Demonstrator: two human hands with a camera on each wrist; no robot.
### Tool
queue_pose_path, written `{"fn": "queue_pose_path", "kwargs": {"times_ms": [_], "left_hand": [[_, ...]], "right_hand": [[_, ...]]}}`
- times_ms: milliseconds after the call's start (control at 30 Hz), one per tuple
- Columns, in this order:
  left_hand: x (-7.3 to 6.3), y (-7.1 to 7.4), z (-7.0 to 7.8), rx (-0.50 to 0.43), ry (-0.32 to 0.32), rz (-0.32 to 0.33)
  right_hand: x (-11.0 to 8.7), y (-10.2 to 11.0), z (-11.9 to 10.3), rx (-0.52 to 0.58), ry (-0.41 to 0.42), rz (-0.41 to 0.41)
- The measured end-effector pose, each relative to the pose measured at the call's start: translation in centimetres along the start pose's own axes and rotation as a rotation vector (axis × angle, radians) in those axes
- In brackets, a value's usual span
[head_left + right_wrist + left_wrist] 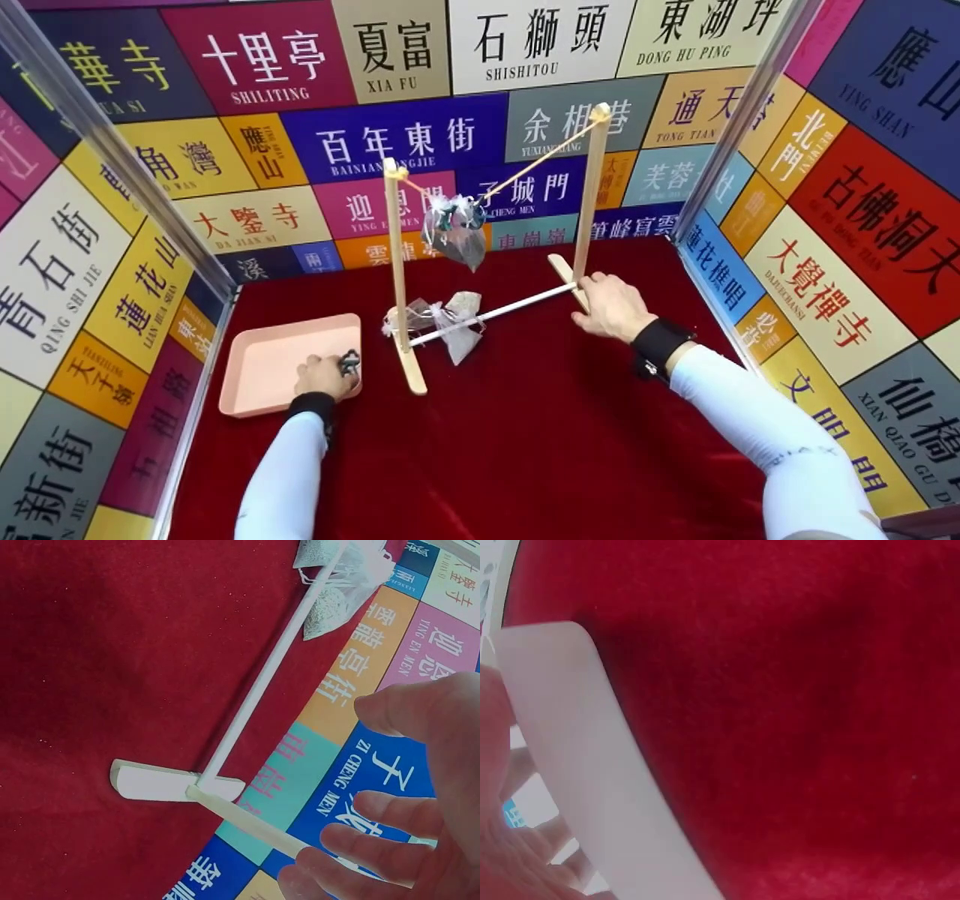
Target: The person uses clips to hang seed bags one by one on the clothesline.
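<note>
At the right side of a pink tray (292,367), my left hand (322,376) reaches over the rim with bent fingers. A small dark teal thing (349,363) is held at its thumb side; its kind I cannot tell. The left wrist view shows the tray wall (592,757) in front of those fingers. My right hand (611,306) is by the foot of the right wooden post (589,202). Its thumb and fingers (379,840) are spread apart in the right wrist view, the fingertips overlapping the post.
A rubber band (536,161) stretches between the post tops, bearing a sheer drawstring bag (457,236) of teal things. A white rod (517,306) links the bases. More sheer bags (459,337) lie by the left post (399,262). Lettered panels enclose the red cloth (525,450).
</note>
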State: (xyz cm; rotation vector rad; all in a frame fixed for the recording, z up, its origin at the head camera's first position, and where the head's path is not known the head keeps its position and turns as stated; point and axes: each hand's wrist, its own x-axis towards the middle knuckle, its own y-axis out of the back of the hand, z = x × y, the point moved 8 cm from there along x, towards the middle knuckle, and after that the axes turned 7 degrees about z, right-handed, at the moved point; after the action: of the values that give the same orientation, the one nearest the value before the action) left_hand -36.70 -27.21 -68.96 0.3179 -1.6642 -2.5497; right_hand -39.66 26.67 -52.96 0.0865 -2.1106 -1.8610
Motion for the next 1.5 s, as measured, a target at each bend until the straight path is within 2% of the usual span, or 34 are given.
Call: {"fn": "queue_pose_path", "kwargs": {"times_ms": [100, 267, 333, 500, 600, 633, 733, 867, 933, 1100, 1267, 1500], "left_hand": [[0.0, 0.3, 0.4, 0.031, -0.014, 0.026], [0.3, 0.3, 0.2, 0.047, -0.051, 0.009], [1.5, -0.4, -0.6, 0.045, -0.065, 0.004], [6.0, -3.4, -3.7, 0.041, -0.133, 0.031], [7.1, -4.0, -4.5, 0.043, -0.159, 0.041], [7.0, -3.7, -4.4, 0.041, -0.16, 0.048], [5.2, -0.9, -2.3, 0.03, -0.164, 0.042], [1.5, 3.7, 1.6, 0.022, -0.176, 0.045], [0.4, 4.8, 2.7, 0.038, -0.19, 0.058], [-1.2, 6.2, 5.7, 0.067, -0.229, 0.066], [-2.3, 7.2, 9.1, 0.011, -0.263, 0.07], [-4.0, 6.8, 14.0, -0.184, -0.333, -0.089]], "right_hand": [[-0.2, -0.2, 0.2, -0.003, -0.005, -0.019], [-0.7, -0.3, 0.3, 0.012, -0.013, -0.035], [-0.8, -0.3, 0.2, 0.018, -0.012, -0.029], [-0.9, -0.2, 0.3, 0.021, -0.012, -0.012], [-1.0, -0.2, 0.3, 0.017, -0.011, -0.013], [-1.0, -0.1, 0.3, 0.015, -0.009, -0.012], [-1.1, 0.0, 0.2, 0.011, 0.0, -0.001], [-1.3, 0.2, 0.1, 0.008, 0.011, 0.016], [-1.4, 0.2, 0.0, 0.006, 0.017, 0.02], [-1.6, 0.5, -0.6, 0.0, 0.034, 0.027], [-1.7, 0.9, -1.6, -0.001, 0.06, 0.035], [-1.9, 1.4, -3.5, 0.041, 0.079, 0.024]]}}
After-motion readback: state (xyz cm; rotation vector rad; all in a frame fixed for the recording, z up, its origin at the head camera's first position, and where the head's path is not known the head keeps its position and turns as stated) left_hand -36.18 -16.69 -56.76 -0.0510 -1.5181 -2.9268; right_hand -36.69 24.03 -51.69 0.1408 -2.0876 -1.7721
